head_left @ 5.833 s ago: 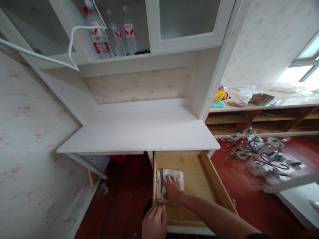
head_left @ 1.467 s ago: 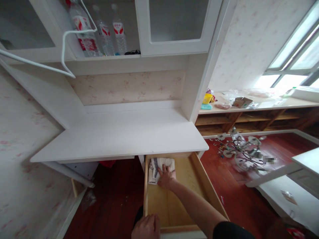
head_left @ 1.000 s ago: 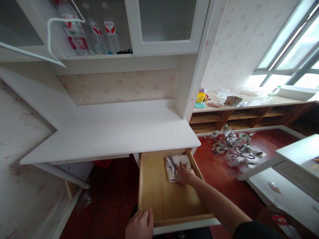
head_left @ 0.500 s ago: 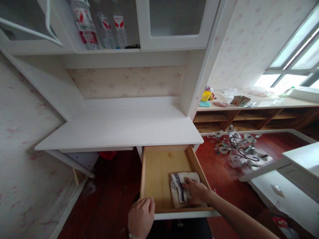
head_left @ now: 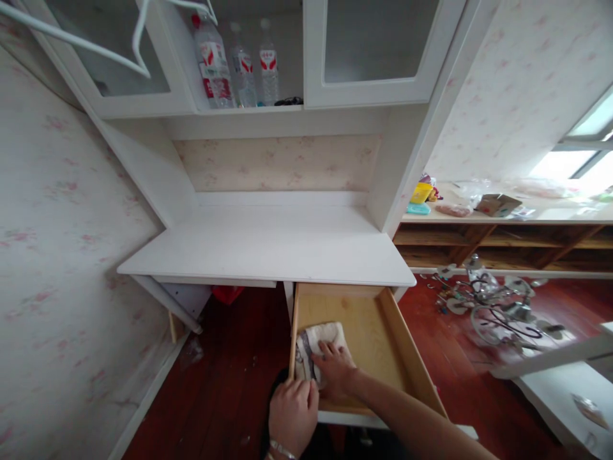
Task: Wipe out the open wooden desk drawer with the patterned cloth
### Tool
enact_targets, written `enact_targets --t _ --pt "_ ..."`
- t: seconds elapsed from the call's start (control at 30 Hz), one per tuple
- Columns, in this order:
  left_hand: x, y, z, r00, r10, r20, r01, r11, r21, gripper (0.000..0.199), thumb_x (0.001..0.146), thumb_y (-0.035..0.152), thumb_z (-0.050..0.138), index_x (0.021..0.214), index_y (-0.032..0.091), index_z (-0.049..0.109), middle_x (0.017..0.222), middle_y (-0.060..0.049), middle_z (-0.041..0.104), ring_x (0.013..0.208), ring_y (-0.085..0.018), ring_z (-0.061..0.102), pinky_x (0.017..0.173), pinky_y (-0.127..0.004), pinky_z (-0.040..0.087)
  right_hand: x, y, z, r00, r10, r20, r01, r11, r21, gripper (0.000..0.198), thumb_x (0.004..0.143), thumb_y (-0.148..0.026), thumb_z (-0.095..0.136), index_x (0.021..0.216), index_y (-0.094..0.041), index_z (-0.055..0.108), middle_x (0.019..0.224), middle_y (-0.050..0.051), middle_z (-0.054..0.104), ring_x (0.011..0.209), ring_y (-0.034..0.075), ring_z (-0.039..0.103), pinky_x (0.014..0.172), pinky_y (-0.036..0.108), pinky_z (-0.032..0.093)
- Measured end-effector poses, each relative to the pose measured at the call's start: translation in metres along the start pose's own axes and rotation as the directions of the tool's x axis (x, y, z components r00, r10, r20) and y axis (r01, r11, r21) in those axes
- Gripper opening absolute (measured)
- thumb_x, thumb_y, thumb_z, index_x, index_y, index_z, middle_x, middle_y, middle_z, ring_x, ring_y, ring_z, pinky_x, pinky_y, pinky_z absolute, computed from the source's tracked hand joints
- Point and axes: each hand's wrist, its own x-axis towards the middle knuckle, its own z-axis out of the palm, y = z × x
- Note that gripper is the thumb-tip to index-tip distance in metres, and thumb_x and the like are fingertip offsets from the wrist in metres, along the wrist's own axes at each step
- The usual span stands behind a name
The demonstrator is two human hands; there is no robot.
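Observation:
A wooden drawer (head_left: 378, 332) is pulled out below the white desktop. On its bottom, at the left side, lies a folded pale cloth (head_left: 330, 332) with a dark patterned band. My right hand (head_left: 335, 370) reaches in from the right and holds the cloth down from above, fingers bent against it; the palm hides its near part. At the drawer's near left corner my left hand (head_left: 294, 409) is closed over the edge, its thumb side facing the cloth.
The white desk (head_left: 282, 243) stands behind the drawer, with plastic bottles (head_left: 244, 70) on a shelf above. A dismantled chandelier (head_left: 493, 306) lies on the red floor to the right. A white hanger (head_left: 96, 45) hangs at the upper left.
My right hand has slid the cloth from the right side of the drawer to the left, close to my left hand. My left hand keeps its hold; the camera view has turned slightly left.

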Motion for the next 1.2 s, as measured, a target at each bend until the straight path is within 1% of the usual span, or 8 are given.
enact_targets --t 0.13,0.27,0.43,0.53,0.67,0.87,1.0,1.2 --pt "-0.001 -0.002 0.004 1.0 0.001 -0.024 -0.001 1.0 -0.002 0.03 0.09 0.017 0.047 0.065 0.023 0.061 0.064 0.0 0.062 0.064 -0.016 0.058 0.062 -0.031 0.035 0.013 0.006 0.001 0.989 -0.082 -0.126 0.064 0.988 -0.141 0.084 0.068 -0.049 0.075 0.141 -0.027 0.042 0.147 0.022 0.036 0.126 0.044 0.04 0.091 0.061 0.038" --pt "-0.003 -0.003 0.011 0.999 0.007 -0.053 -0.005 1.0 0.027 0.033 0.091 0.017 0.046 0.061 0.023 0.058 0.06 0.0 0.06 0.062 -0.016 0.056 0.062 -0.031 0.035 0.019 0.027 -0.007 0.95 -0.255 -0.182 0.187 0.928 -0.322 0.044 0.09 -0.025 0.052 0.134 -0.025 0.049 0.129 0.018 0.055 0.109 0.033 0.055 0.08 0.05 0.045" --pt "-0.005 -0.003 0.017 0.997 -0.015 -0.082 0.016 1.0 0.015 0.033 0.092 0.015 0.044 0.063 0.023 0.058 0.061 0.001 0.061 0.062 -0.016 0.058 0.064 -0.033 0.036 0.043 0.056 -0.041 0.83 -0.541 -0.135 0.437 0.781 -0.446 0.03 0.099 -0.023 0.038 0.119 -0.029 0.06 0.111 0.006 0.066 0.112 0.024 0.05 0.098 0.051 0.032" --pt "-0.005 -0.006 0.022 0.994 0.003 -0.107 -0.002 1.0 0.008 0.032 0.091 0.015 0.045 0.062 0.023 0.057 0.059 0.0 0.06 0.06 -0.016 0.058 0.061 -0.033 0.036 0.065 0.059 -0.067 0.771 -0.627 -0.111 0.489 0.695 -0.528 0.029 0.098 -0.022 0.039 0.112 -0.028 0.064 0.109 0.005 0.067 0.112 0.023 0.049 0.104 0.051 0.024" --pt "-0.004 -0.012 0.031 0.989 0.039 -0.145 -0.034 0.999 0.039 0.031 0.089 0.014 0.046 0.06 0.023 0.055 0.056 0.0 0.058 0.056 -0.015 0.057 0.058 -0.032 0.037 0.093 0.054 -0.084 0.803 -0.58 -0.138 0.417 0.713 -0.564 0.027 0.095 -0.021 0.043 0.101 -0.021 0.069 0.106 0.009 0.067 0.107 0.024 0.05 0.104 0.05 0.024" --pt "-0.003 -0.016 0.037 0.981 0.078 -0.175 -0.063 0.994 0.094 0.03 0.086 0.013 0.048 0.059 0.023 0.053 0.054 0.0 0.056 0.054 -0.015 0.057 0.056 -0.031 0.037 0.106 0.066 -0.08 0.866 -0.464 -0.184 0.303 0.783 -0.544 0.026 0.094 -0.02 0.045 0.101 -0.017 0.07 0.099 0.013 0.069 0.103 0.025 0.054 0.102 0.05 0.026" --pt "-0.001 -0.013 0.032 0.993 0.042 -0.114 -0.034 0.997 0.068 0.031 0.088 0.014 0.046 0.059 0.023 0.055 0.056 0.0 0.058 0.056 -0.015 0.057 0.058 -0.031 0.037 0.089 0.092 -0.075 0.914 -0.359 -0.19 0.224 0.836 -0.5 0.026 0.092 -0.018 0.046 0.104 -0.018 0.07 0.1 0.013 0.069 0.107 0.026 0.053 0.101 0.049 0.027" --pt "0.002 -0.004 0.017 0.998 -0.003 -0.063 0.008 0.997 0.077 0.035 0.092 0.016 0.044 0.061 0.023 0.058 0.059 0.0 0.06 0.06 -0.016 0.058 0.062 -0.032 0.037 0.039 0.142 -0.074 0.97 -0.158 -0.185 0.066 0.904 -0.423 0.026 0.091 -0.016 0.047 0.102 -0.019 0.07 0.104 0.015 0.068 0.11 0.027 0.052 0.096 0.047 0.029"
